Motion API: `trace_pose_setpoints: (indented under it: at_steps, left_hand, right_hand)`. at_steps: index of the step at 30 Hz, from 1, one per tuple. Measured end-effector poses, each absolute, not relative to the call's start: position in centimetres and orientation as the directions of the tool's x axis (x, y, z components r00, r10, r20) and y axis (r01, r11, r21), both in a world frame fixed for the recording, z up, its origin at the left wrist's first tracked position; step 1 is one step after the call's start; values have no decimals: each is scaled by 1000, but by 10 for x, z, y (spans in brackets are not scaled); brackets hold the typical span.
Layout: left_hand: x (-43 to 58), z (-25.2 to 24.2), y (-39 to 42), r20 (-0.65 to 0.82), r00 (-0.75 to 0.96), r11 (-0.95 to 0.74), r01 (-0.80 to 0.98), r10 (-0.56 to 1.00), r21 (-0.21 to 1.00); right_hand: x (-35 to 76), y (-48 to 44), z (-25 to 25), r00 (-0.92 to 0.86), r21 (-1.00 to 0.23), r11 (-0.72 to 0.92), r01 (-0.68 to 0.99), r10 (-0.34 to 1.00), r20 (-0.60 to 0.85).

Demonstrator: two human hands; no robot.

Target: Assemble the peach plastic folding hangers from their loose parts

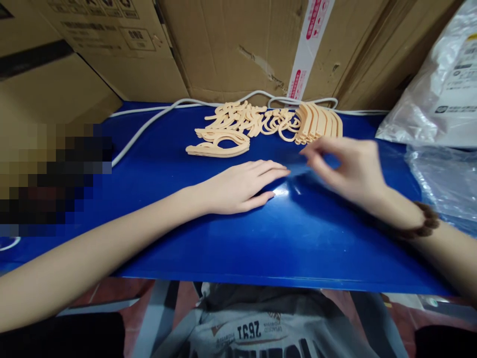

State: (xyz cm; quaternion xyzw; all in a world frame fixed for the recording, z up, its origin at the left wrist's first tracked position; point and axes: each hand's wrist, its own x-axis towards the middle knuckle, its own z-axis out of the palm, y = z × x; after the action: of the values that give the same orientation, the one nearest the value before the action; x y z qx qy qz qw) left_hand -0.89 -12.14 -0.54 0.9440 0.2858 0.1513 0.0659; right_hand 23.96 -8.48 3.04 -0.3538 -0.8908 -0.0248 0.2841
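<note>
My left hand [248, 186] lies flat on the blue tabletop with its fingers stretched out, holding nothing. To its right, my right hand [346, 166] is raised slightly, thumb and index finger pinched together; whether a small thing is between them I cannot make out. Just beyond those fingertips stands a row of curved beige plastic hanger arms [320, 122]. Beside them are loose beige hooks [278, 122] and a heap of smaller beige hanger parts [236, 117]. Nearer my left hand, a few folded beige hangers [219, 144] lie stacked.
A white cable [149, 124] runs along the back of the blue table [231, 248]. Cardboard boxes [231, 49] wall the far side and left. Clear plastic bags [432, 99] sit at the right. The table's front edge is close to my body.
</note>
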Motion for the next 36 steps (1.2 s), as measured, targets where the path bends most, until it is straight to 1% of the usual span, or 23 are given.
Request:
trace_pose_setpoints:
  at_steps: [2,3,4,6,7,10,12,14,16,19,23,26,31,33,34,36]
  left_hand:
    - [-11,-5,-120,250,792,-829,516,557,216]
    - [-12,-4,-120,255,791,-831,517,556,208]
    - [-12,-3,-119,257,792,-833,517,553,198]
    - [-13,-3,-118,258,798,-839,513,544,180]
    - [-13,-3,-117,261,799,-841,512,541,175]
    - [-12,-5,-117,270,799,-843,510,537,169]
    - [-11,-5,-117,273,798,-844,511,537,166]
    - [-11,-5,-117,272,798,-843,512,537,161]
    - [-11,-4,-117,270,800,-844,513,536,156]
    - [-12,-4,-117,269,801,-845,513,535,151]
    - [-12,-4,-117,275,801,-847,511,532,147]
    - [-12,-5,-117,273,803,-848,510,529,142]
    - [-12,-4,-117,273,811,-855,501,518,137]
    - [-12,-4,-117,274,813,-858,498,513,126]
    - [-12,-4,-117,275,816,-861,495,508,120]
    - [-12,-3,-118,287,823,-870,482,490,102]
  right_hand:
    - [250,-73,44,-415,-169,613,772,687,596]
    - [257,-66,50,-356,-158,528,834,735,578]
    - [263,-58,54,-315,-122,437,891,790,526]
    - [277,-41,56,-269,-12,303,953,862,430]
    - [283,-33,54,-239,13,256,967,883,404]
    - [299,-14,39,-280,32,283,959,915,290]
    - [306,-4,28,-316,13,322,947,920,230]
    - [309,1,22,-342,-5,350,937,916,208]
    - [309,0,21,-339,6,346,938,917,210]
    - [302,-8,27,-266,59,259,964,935,236]
    - [292,-17,28,-73,81,52,995,955,289]
    - [290,-16,24,-12,86,-9,996,970,241]
    - [294,-12,27,60,157,-78,985,991,119]
    - [296,-13,34,54,128,-69,989,991,122]
    - [297,-15,39,52,93,-66,994,988,146]
    - [296,-21,50,48,-4,-49,999,970,239]
